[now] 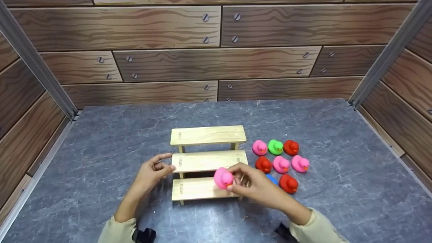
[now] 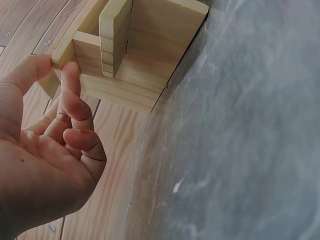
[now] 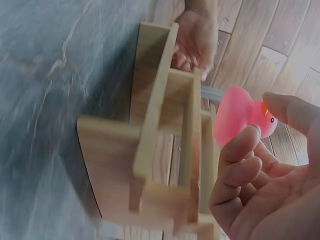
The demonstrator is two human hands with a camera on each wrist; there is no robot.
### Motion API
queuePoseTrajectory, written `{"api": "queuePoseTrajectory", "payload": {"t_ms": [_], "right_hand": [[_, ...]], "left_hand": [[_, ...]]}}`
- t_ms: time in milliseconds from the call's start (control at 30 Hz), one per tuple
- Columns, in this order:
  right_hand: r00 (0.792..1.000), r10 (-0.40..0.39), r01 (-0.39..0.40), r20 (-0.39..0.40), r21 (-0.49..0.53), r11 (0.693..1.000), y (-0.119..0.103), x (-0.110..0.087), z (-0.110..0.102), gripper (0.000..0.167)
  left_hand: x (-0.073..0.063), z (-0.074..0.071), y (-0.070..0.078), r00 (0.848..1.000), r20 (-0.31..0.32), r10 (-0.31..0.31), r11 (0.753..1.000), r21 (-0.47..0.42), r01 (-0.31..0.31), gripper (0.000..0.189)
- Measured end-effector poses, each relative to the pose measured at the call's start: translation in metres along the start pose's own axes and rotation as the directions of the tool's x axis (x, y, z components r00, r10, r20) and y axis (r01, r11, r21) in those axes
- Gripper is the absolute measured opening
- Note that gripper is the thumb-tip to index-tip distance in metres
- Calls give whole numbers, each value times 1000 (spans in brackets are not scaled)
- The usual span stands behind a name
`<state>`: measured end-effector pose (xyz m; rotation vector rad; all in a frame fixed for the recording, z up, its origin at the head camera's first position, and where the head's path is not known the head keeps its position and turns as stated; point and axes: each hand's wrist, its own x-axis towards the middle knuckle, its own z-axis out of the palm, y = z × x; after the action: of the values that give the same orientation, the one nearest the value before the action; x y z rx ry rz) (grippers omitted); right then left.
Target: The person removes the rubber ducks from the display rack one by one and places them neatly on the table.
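Note:
In my right hand I hold a pink rubber duck between thumb and fingertips, above the lowest step of a three-tier wooden stand. The right wrist view shows the thumb by the beak of the duck and curled fingers on its other side. At the stand's left end is my left hand. Its thumb and a finger pinch the end of the middle step, seen closely on the stand in the left wrist view, with the other fingers curled beneath.
Right of the stand are several rubber ducks in rows: pink, green and red. A blue thing is partly hidden behind my right hand. Wood-patterned walls border the grey marbled tabletop.

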<state>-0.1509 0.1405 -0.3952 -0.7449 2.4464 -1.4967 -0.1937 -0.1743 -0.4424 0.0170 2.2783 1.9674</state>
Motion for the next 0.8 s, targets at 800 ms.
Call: {"api": "queuePoseTrajectory", "payload": {"t_ms": [800], "right_hand": [[997,-9,4,-81,-57,998,12,-49,-87,30]], "left_hand": [[-1,1,1,1000,3,-7,1000,-4,7,52]]}}
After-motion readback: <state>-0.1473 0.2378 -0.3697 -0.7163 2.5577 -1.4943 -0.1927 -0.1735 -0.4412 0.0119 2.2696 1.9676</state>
